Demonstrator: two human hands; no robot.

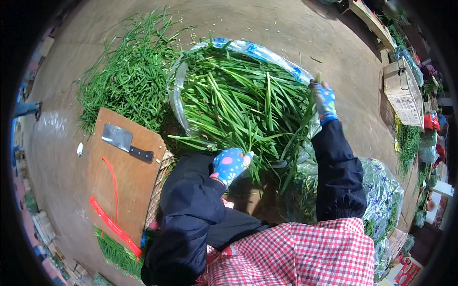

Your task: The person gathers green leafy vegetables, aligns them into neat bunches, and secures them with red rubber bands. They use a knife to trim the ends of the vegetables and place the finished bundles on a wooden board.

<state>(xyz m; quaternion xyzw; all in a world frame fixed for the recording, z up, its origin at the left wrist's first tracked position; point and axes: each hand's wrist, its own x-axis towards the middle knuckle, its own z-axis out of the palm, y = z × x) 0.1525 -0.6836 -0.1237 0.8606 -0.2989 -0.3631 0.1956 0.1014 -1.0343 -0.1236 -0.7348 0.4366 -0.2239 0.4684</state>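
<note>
Before me a clear plastic bag (247,46) with blue print lies wide open, full of long flat green leaves, apparently garlic chives (229,96). My left hand (232,163), in a blue patterned glove, is curled at the bag's near side. A few leaves fan out from its fingertips. My right hand (325,102), in a matching glove, grips the bag's rim at the right. Leaves hang beside that hand, and whether it also holds some I cannot tell.
A loose heap of greens (132,75) lies at the left. A wooden board (128,182) on a wicker basket (159,191) carries a cleaver (118,137) and red ties (112,223). Another filled plastic bag (381,193) sits by my right arm. A white crate (402,93) stands farther right.
</note>
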